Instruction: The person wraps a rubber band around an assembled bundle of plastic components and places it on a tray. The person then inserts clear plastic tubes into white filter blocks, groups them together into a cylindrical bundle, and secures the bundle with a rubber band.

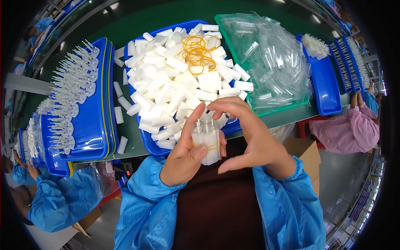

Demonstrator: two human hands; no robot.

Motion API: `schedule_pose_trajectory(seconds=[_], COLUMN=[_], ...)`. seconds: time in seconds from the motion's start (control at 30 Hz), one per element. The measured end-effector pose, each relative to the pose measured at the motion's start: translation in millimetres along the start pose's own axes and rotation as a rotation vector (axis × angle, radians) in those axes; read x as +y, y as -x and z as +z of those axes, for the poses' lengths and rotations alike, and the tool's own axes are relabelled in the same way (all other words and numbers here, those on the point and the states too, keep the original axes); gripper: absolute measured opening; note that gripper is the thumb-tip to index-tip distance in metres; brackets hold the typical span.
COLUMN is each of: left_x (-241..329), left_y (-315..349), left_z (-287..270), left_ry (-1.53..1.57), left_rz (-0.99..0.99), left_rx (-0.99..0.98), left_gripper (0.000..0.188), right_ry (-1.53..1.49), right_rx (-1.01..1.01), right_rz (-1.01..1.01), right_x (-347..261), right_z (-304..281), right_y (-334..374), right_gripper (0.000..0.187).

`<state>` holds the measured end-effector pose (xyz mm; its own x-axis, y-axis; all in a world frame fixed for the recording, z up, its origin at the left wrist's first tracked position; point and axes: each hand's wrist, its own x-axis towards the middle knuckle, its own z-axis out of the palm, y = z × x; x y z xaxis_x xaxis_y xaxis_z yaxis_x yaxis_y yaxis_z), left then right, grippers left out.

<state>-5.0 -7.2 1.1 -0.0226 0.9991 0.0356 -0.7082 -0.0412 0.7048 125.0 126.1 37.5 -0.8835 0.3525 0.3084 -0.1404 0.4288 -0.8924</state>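
My left hand [182,161] is closed around a bundle of clear plastic tubes [211,153] with white pieces in them, and a yellow rubber band circles it. The bundle stands upright over the near edge of a blue tray. My right hand [261,143] is curved beside the bundle with thumb and fingers spread apart; its fingertips are close to the bundle's top. Behind my hands, the blue tray [146,143] is heaped with white foam-like blocks [160,98]. Loose yellow rubber bands [199,52] lie on the heap.
A green tray [266,110] of clear plastic tubes [271,62] stands to the right, beside a narrow blue tray [327,93]. At left, stacked blue trays [98,125] bear rows of white spiky parts [75,87]. Several white blocks lie loose on the green table. Co-workers sit at both sides.
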Motion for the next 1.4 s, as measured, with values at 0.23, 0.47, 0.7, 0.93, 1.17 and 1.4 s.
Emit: schedule_pose_trajectory(seconds=[0.23, 0.47, 0.7, 0.93, 1.17, 1.4], left_x=[-6, -9, -8, -7, -4, -8], left_y=[-2, -3, -3, -3, -2, -2], left_z=[-3, -3, 6, 1, 2, -1], left_ry=[0.156, 0.162, -0.083, -0.202, -0.226, -0.416], left_rz=[-0.056, -0.058, 0.098, 0.194, 0.173, 0.262], left_rx=[-0.033, 0.062, 0.110, 0.154, 0.102, 0.057], left_gripper=[0.066, 0.063, 0.059, 0.057, 0.058, 0.058], right_ry=[0.414, 0.464, 0.466, 0.517, 0.481, 0.167], right_rx=[0.062, 0.075, 0.045, 0.149, 0.132, 0.089], right_rz=[-0.078, -0.045, -0.052, -0.151, -0.190, -0.074], right_x=[-11, -10, -12, -2, 7, 0], right_z=[14, 12, 5, 11, 11, 3], right_y=[8, 11, 5, 7, 12, 4], right_gripper=[0.074, 0.066, 0.056, 0.047, 0.055, 0.063])
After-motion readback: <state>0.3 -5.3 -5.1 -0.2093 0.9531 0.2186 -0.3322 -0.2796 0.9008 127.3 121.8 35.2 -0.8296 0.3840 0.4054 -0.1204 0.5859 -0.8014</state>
